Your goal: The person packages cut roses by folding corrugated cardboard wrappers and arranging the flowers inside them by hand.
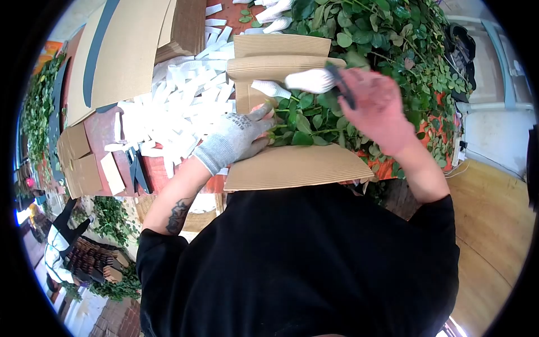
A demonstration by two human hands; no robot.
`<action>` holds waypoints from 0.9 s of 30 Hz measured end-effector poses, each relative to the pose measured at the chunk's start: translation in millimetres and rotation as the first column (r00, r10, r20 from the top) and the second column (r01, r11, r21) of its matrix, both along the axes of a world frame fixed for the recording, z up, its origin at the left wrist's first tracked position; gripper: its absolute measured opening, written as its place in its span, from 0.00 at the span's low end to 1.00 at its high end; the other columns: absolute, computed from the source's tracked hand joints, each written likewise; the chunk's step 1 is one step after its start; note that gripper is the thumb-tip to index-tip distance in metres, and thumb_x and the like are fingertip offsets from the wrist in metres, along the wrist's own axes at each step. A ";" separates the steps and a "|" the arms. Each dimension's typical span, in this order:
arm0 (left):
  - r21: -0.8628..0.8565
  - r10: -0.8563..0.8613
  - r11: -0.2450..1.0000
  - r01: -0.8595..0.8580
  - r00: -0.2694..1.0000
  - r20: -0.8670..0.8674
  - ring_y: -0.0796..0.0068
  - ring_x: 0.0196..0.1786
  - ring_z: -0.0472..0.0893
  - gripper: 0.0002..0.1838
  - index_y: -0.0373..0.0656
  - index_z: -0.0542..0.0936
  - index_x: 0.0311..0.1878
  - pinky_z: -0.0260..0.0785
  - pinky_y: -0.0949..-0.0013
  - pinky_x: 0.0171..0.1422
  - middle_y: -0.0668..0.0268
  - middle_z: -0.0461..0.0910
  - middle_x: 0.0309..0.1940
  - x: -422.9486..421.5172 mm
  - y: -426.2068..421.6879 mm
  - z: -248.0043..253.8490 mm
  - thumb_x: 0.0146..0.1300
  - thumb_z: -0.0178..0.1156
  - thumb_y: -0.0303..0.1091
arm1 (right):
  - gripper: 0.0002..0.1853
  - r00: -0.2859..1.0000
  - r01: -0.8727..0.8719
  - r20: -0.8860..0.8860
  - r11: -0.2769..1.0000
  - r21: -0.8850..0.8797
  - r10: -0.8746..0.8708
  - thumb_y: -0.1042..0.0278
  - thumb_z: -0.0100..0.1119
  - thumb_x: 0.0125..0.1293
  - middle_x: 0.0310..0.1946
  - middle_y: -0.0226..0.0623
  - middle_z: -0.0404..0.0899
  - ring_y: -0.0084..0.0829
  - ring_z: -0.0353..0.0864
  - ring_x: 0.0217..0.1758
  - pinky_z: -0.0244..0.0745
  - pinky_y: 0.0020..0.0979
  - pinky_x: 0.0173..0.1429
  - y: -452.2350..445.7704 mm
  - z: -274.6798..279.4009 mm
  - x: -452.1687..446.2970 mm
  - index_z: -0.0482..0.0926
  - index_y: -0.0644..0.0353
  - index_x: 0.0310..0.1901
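My left hand, in a grey knit glove, rests with fingers apart against peach-coloured rose heads at the left end of a leafy bunch of roses. The bunch lies on a corrugated cardboard sheet, which curves up at both long sides. My right hand, in a pink-red glove and slightly blurred, closes around a rose in a white net sleeve. A dark strip-like piece shows by its fingers; its kind is unclear. Another white-netted rose lies on the cardboard, just above my left hand.
White net sleeves heap on the red table to the left, beside stacked cardboard sheets. Scissors-like dark blades lie near the table edge. Leafy rose stems pile up at right. A person is at lower left.
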State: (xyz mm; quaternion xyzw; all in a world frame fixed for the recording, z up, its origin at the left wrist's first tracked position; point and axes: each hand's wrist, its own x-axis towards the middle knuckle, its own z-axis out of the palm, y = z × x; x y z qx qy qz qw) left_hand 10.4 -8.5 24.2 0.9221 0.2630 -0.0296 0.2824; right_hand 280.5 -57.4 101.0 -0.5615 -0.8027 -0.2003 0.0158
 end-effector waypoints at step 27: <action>-0.156 0.468 0.884 -0.442 0.818 0.335 0.59 0.40 0.79 0.11 0.42 0.81 0.42 0.70 0.62 0.45 0.58 0.79 0.36 -2.4 30.9 -28.1 0.60 0.57 0.35 | 0.21 0.962 -0.178 -0.261 0.912 -0.370 0.081 0.65 0.56 0.52 0.38 0.39 0.79 0.39 0.81 0.39 0.76 0.36 0.43 44.8 -112.6 -43.6 0.75 0.54 0.50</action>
